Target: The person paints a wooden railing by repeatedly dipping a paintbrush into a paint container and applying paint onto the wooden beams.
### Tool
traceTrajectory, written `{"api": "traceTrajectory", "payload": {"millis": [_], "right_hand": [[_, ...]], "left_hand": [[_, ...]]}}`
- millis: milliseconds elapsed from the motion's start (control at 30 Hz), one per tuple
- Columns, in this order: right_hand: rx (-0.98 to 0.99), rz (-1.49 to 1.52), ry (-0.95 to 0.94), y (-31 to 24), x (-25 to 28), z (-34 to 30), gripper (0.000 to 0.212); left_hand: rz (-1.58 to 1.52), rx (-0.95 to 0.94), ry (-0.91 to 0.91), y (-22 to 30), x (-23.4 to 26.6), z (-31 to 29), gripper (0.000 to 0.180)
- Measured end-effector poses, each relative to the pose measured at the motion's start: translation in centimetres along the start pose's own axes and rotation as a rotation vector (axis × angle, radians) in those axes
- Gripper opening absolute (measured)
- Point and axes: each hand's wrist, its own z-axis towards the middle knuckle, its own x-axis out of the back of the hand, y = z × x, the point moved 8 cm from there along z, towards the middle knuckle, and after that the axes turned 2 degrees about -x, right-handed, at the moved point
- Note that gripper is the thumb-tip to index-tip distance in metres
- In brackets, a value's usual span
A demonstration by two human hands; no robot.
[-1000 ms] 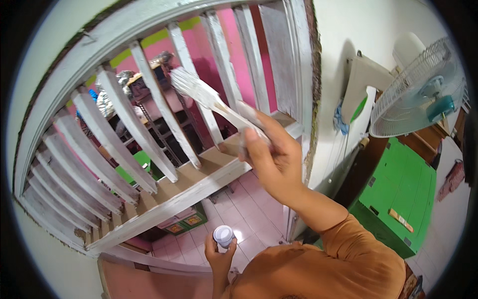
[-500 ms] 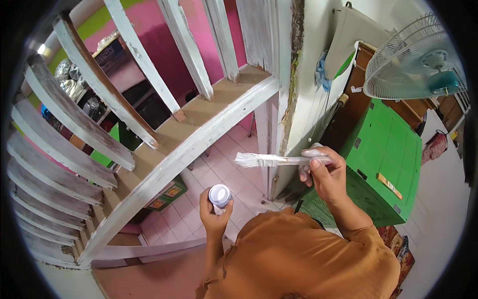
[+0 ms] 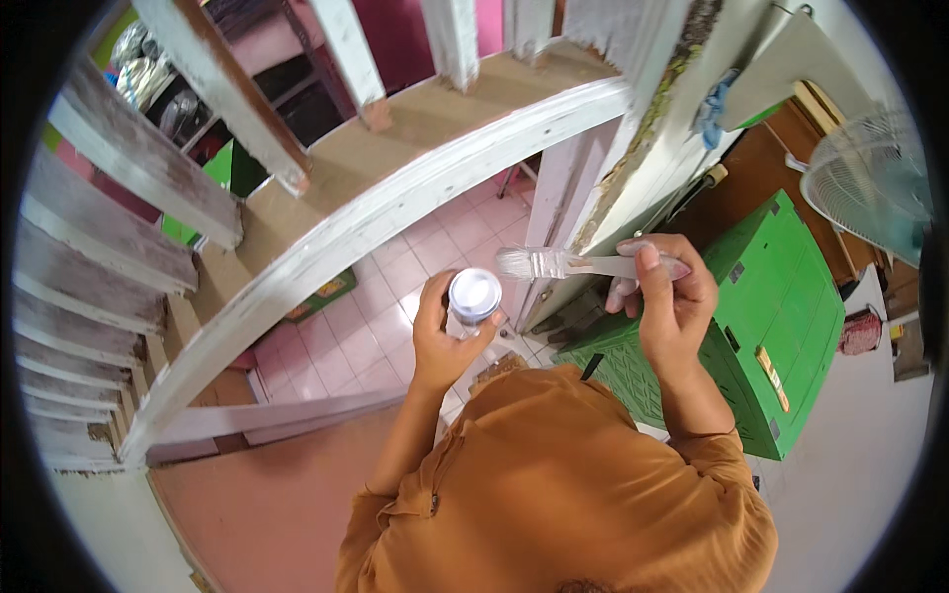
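My left hand (image 3: 442, 341) is wrapped round a small round cup of white paint (image 3: 474, 294), its open top facing up. In my right hand (image 3: 667, 296) is a paintbrush (image 3: 588, 265), pinched by its paint-smeared handle between thumb and fingers. The brush lies roughly level, its white-coated bristles pointing left, just right of the cup and apart from it. White paint marks the fingers of my right hand. Ahead and to the left stands a wooden railing (image 3: 405, 173) with patchy white slats (image 3: 351, 54) rising from a brown ledge (image 3: 420, 111).
At my right stands a large green folding crate (image 3: 781, 326) with a wood-handled brush (image 3: 772, 379) lying on its lid. A fan (image 3: 865, 173) is beyond it. Pink floor tiles (image 3: 381, 296) show below the railing, and a peeling door post (image 3: 643, 148) rises ahead.
The cup and my left hand have moved up and right, nearer the bristles. The brush has rolled to show its broad face. My view has shifted, so the railing and crate sit differently.
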Motion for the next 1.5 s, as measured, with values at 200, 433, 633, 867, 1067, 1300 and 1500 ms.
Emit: {"api": "traceTrajectory", "payload": {"millis": [200,433,633,867,1067,1300,1500], "right_hand": [[-0.01,0.005,-0.103,-0.1,-2.9,1.8,0.012],[-0.012,-0.161,-0.241,0.8,-6.7,2.7,0.016],[-0.003,-0.096,-0.276,1.1,-7.4,2.8,0.015],[-0.221,0.189,-0.269,1.1,-8.0,3.3,0.019],[-0.322,0.367,-0.311,1.2,-9.7,4.3,0.019],[-0.29,0.558,-0.454,-3.3,-12.2,3.7,0.017],[-0.117,0.629,-0.594,-10.7,-13.5,4.3,0.018]], "left_hand": [[0.015,-0.014,-0.001,0.9,0.3,0.9,0.068],[0.049,-0.053,0.048,1.7,1.1,0.7,0.07],[0.075,-0.079,0.132,3.4,2.0,0.4,0.067],[0.136,-0.071,0.134,5.5,4.0,-1.1,0.069],[0.212,-0.066,0.181,9.4,6.6,-1.7,0.069],[0.171,0.026,0.3,16.7,10.0,-3.4,0.069],[0.245,-0.044,0.323,23.5,11.8,-3.5,0.069]]}}
